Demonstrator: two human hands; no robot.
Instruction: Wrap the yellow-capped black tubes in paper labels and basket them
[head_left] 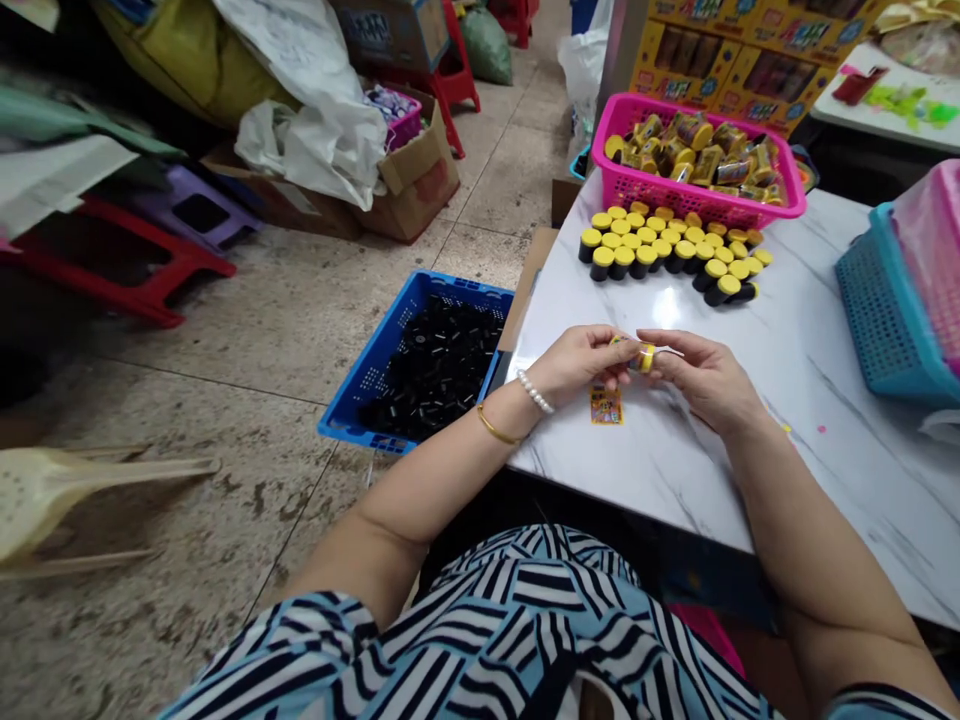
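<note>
My left hand (pixel 589 362), with a pearl bracelet and a gold bangle at the wrist, pinches a small yellow-capped canister (pixel 643 357) over the near part of the table. From the other side the fingers of my right hand (pixel 701 375) close on the same canister, hiding much of it. Just below my left fingers lies a small printed yellow-orange label (pixel 606 407). Beyond my hands, several black canisters with yellow caps (pixel 646 240) stand in rows, and one at the near right lies on its side.
A pink basket (pixel 697 207) of labelled canisters stands at the table's (pixel 810 350) far end. Turquoise basket (pixel 885 310) at right. On the floor to the left, a blue crate (pixel 352 425) holds black parts. Stacked yellow boxes (pixel 727 75) rise behind; stools and cartons stand further left.
</note>
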